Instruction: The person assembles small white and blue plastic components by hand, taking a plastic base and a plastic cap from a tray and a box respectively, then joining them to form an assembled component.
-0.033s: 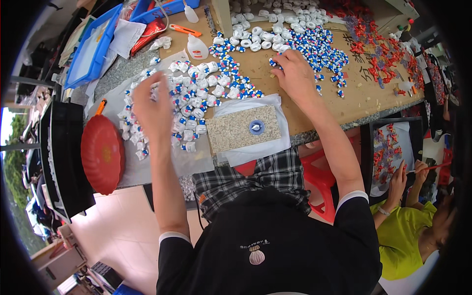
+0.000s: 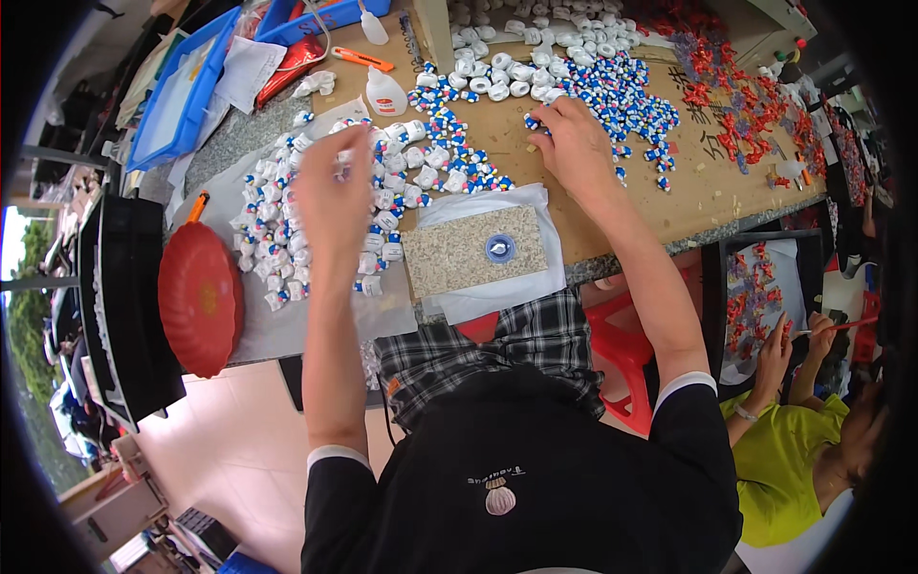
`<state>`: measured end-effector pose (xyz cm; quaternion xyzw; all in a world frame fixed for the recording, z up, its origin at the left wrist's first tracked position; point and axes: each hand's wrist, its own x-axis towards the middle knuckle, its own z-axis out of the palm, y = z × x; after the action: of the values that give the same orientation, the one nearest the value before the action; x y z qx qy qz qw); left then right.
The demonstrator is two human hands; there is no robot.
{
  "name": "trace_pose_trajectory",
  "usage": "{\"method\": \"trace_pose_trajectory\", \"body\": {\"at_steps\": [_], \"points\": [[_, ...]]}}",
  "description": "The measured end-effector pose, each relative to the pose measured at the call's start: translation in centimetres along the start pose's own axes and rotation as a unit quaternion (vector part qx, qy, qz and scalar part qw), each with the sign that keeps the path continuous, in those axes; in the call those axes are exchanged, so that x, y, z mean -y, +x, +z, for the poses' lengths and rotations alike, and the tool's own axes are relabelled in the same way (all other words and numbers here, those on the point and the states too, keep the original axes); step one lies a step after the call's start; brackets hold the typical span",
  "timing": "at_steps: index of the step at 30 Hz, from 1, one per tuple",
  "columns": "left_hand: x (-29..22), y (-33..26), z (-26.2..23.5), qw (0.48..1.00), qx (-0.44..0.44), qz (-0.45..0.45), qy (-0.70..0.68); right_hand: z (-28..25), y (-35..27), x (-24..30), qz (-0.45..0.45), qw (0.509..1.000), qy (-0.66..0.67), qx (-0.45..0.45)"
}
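Note:
My right hand (image 2: 577,151) is over the brown board, thumb and fingers pinching a small blue figure piece (image 2: 532,122). Close beside it spreads a pile of blue-and-white figure pieces (image 2: 612,91). Blurred by motion, my left hand (image 2: 333,196) hovers over many white figures with blue parts (image 2: 387,191) on a pale sheet; its fingers cannot be made out clearly. Between my hands, nearer to me, a speckled stone slab (image 2: 445,263) lies on white paper (image 2: 550,277). On the slab stands a small round blue dish (image 2: 500,249) with something whitish inside.
White hollow pieces (image 2: 497,77) are heaped at the back. A white squeeze bottle (image 2: 385,94) and an orange cutter (image 2: 363,60) lie beyond the left pile. At the left is a red scalloped tray (image 2: 201,301). Red and purple pieces (image 2: 746,105) and a co-worker (image 2: 789,459) are at the right.
My left hand has shifted right over the white figures. The right hand stays in place with its pinch on the small blue piece.

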<state>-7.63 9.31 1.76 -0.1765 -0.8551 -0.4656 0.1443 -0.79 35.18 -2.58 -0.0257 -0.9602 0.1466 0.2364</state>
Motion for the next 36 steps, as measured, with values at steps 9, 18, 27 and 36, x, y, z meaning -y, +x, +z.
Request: {"method": "trace_pose_trajectory", "body": {"at_steps": [9,18,27,36], "points": [[-2.5,4.0,15.7,0.969,0.086,0.163,0.166,-0.8,0.4,-0.6,-0.035,0.998,0.045,-0.013],[-3.7,2.7,10.0,0.976,0.195,0.020,-0.098,-6.9,-3.3,2.7,0.077,0.948,0.283,0.127],[-5.2,-9.0,0.3,0.825,0.249,-0.254,-0.439,-7.8,-6.1,7.1,0.066,0.906,0.397,0.135],[-5.0,-12.4,1.4,0.808,0.200,-0.257,-0.491,-7.1,-8.0,9.2,0.214,0.779,0.567,0.158]]}}
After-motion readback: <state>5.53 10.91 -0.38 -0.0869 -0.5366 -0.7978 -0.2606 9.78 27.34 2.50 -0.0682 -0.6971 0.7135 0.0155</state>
